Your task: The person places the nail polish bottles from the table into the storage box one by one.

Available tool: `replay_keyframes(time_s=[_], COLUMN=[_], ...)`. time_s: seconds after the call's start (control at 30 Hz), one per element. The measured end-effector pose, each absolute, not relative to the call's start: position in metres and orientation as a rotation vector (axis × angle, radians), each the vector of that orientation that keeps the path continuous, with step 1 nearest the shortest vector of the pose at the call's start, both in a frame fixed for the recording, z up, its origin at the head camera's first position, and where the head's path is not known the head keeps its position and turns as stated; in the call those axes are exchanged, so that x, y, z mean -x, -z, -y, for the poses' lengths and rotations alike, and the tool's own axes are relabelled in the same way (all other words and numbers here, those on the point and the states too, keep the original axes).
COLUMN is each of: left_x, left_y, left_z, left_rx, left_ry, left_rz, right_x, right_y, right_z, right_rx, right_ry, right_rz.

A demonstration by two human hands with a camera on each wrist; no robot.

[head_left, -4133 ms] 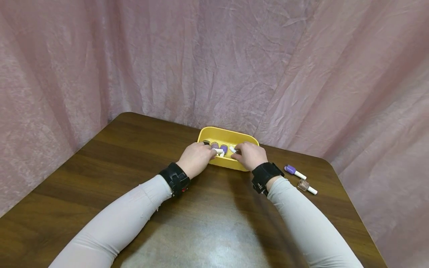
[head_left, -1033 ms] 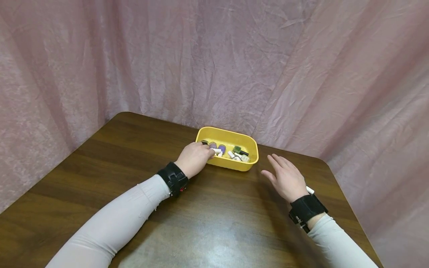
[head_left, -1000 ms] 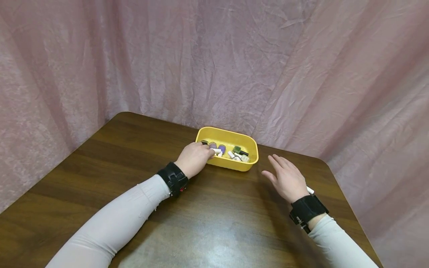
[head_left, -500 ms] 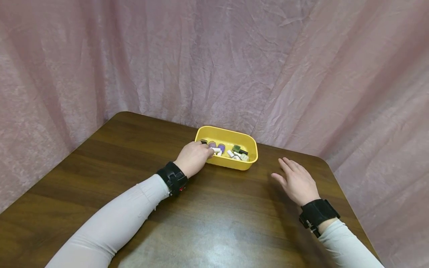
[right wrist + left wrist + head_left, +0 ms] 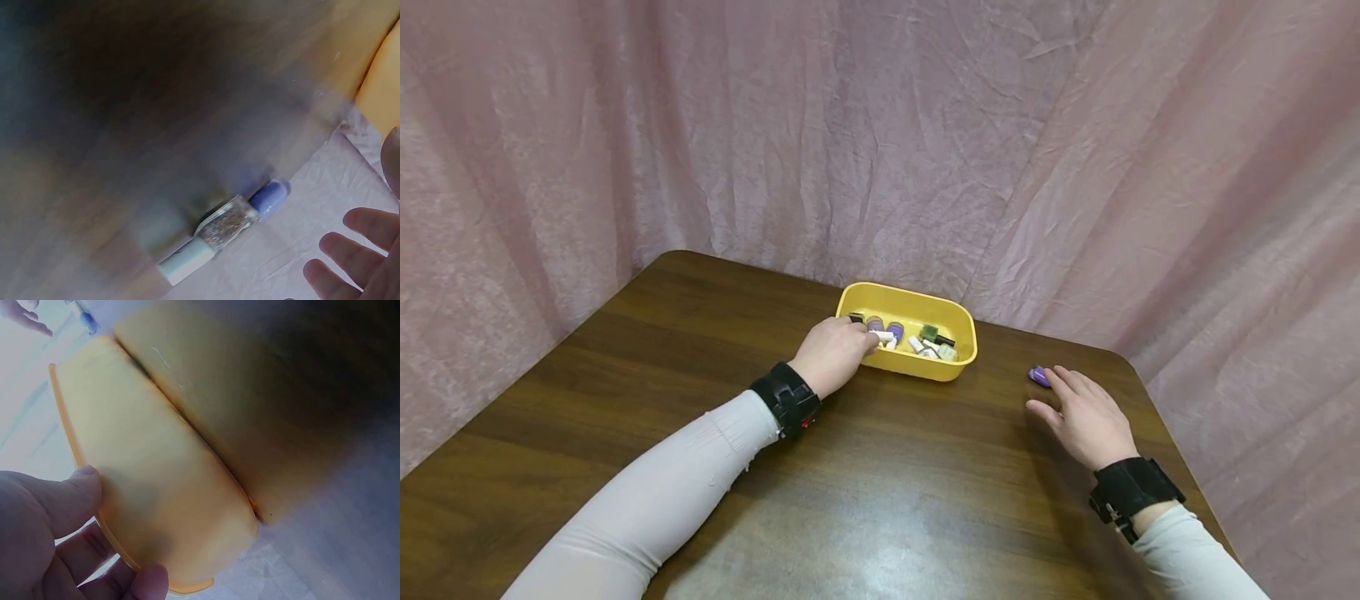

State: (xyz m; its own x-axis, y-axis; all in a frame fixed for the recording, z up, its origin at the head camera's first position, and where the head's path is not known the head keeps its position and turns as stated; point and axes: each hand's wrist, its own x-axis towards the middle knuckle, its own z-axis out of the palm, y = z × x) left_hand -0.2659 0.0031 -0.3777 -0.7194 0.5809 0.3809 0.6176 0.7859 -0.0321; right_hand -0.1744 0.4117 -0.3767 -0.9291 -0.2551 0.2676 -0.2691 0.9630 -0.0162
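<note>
While our left hand [image 5: 833,354] gripped the yellow tray [image 5: 957,366], our open right hand [image 5: 1084,415] hovered over the bottles [image 5: 225,225]. We judged a careless reach could roll them off the table [image 5: 662,367].

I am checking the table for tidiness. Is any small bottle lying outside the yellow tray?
Yes. A purple bottle and a glitter bottle lie on their sides on the table by the right hand, outside the yellow tray.
</note>
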Motion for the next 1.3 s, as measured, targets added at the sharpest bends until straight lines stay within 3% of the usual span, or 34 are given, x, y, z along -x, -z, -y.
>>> replay_keyframes(time_s=[1.3], left_x=[0.267], left_y=[0.379], left_z=[-0.003], left_rx=[0.899], left_ry=[0.123], left_rz=[2.602], right_x=[0.16], right_y=[0.393], right_z=[-0.454], right_rx=[-0.17], right_ry=[-0.064], right_rz=[2.955])
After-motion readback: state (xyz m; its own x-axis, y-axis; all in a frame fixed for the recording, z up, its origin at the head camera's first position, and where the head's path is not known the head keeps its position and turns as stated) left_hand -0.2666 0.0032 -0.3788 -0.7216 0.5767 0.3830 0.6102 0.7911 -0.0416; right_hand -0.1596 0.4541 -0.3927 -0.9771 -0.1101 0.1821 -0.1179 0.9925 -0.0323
